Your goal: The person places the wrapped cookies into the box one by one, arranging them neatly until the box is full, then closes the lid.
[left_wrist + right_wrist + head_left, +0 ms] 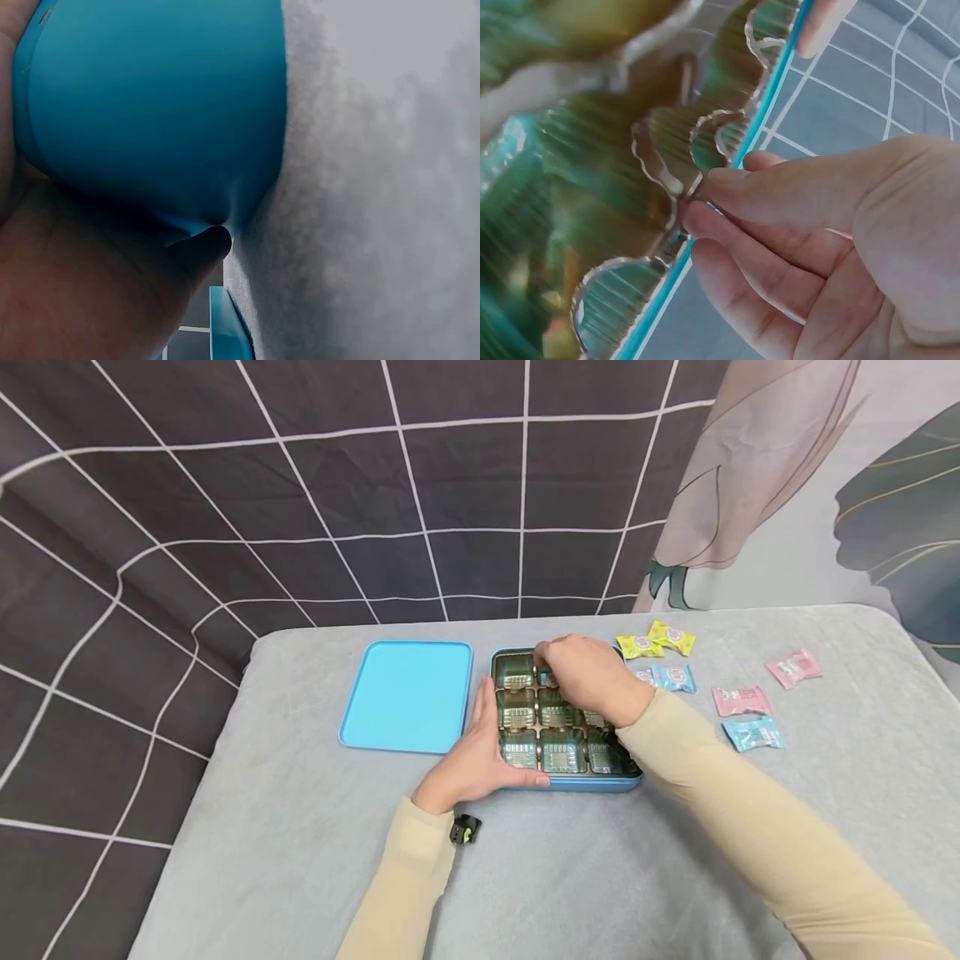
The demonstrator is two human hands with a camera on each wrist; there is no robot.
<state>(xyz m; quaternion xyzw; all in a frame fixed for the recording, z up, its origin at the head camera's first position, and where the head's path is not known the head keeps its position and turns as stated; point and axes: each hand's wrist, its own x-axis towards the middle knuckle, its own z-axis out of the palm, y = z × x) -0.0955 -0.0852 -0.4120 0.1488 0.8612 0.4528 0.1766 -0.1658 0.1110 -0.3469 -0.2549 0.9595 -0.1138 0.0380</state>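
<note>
Blue tin (585, 784) stands on grey cloth (285, 827), its clear plastic insert (517, 708) facing up. Left hand (476, 760) braces the near-left corner, fingers straight along the left side, thumb extended along the front wall. Right hand (588, 675) reaches over the far row, thumb and forefinger drawn together at the insert; whether they grip anything cannot be told. Blue lid (408, 697) lies left of the tin; yellow sweets (639, 647) and pink sweets (741, 701) lie to its right
</note>
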